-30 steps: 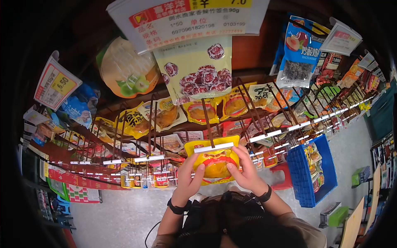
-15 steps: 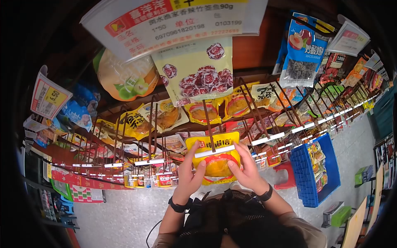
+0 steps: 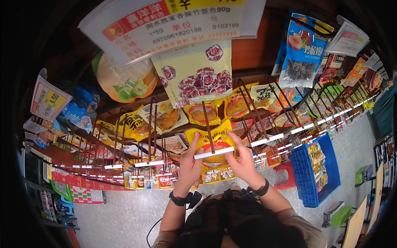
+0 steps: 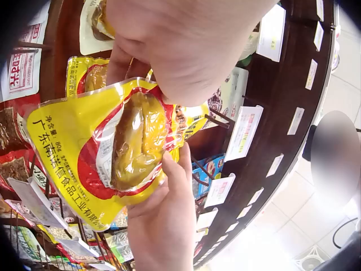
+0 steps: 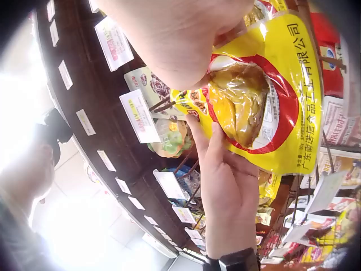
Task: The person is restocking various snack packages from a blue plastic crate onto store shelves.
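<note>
Both hands hold a yellow snack packet (image 3: 221, 142) by its sides, near a metal display hook. Through its clear window shows a glossy brown piece of meat, plainest in the left wrist view. My left hand (image 3: 190, 167) grips the left side, and my right hand (image 3: 243, 163) grips the opposite side. In the left wrist view the right thumb lies against the packet's face. A white label strip (image 3: 214, 153) at the hook's front crosses before the packet. The packet's upper edge is bent; whether the hook passes through it I cannot tell.
Many hooks with snack packets fill the rack on both sides. A pale bag with red fruit (image 3: 202, 78) hangs above, under a large price tag (image 3: 178, 29). A blue crate (image 3: 304, 177) of packets and a red stool (image 3: 285, 175) stand on the floor at right.
The hands have pushed the packet up and away towards the rack, behind the label strip. Its top edge has bent, and small packets on the lower row now show beneath it.
</note>
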